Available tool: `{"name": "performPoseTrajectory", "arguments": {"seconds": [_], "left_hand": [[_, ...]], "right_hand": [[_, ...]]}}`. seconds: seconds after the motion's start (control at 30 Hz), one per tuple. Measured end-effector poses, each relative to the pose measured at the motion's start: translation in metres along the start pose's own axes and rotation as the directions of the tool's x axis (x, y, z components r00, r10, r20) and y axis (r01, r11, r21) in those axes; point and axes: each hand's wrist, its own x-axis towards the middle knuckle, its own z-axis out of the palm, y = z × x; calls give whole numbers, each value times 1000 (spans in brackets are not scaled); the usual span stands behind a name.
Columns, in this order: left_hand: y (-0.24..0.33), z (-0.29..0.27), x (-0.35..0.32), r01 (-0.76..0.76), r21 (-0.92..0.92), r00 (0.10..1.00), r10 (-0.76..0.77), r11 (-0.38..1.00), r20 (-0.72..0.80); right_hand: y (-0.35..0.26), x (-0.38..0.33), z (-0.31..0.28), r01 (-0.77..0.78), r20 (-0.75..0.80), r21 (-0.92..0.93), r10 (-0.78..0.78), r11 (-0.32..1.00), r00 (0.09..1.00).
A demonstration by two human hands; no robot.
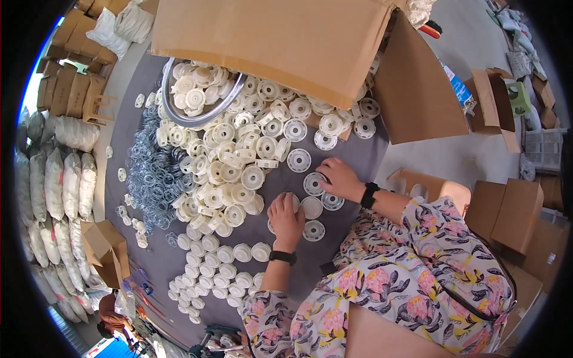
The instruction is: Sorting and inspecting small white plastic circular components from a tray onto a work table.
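Observation:
My left hand is low over the grey table, its fingers curled on a white round plastic part that is partly hidden under them. To its right, my right hand has bent fingers on the edge of a slotted white plastic disc. Between the hands lies a smooth white disc. More slotted discs rest close by, one below my right hand and another nearer me. A further one lies beyond my right fingertips.
A big heap of cream plastic parts spreads beyond my left hand, beside a pile of metal springs. A metal bowl holds more parts. Rows of white round pieces stand at left. An open cardboard box overhangs the far side.

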Motion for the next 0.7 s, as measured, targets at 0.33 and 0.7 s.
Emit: {"name": "performPoseTrajectory", "arguments": {"seconds": [0.33,0.7], "left_hand": [[8,21,80,-182,24,982,183,983,-44],[-32,-5,56,272,140,945,-237,952,-225]], "right_hand": [[8,45,-17,56,-203,-455,-165,889,965],[17,50,-22,48,-220,-472,-171,880,960]]}}
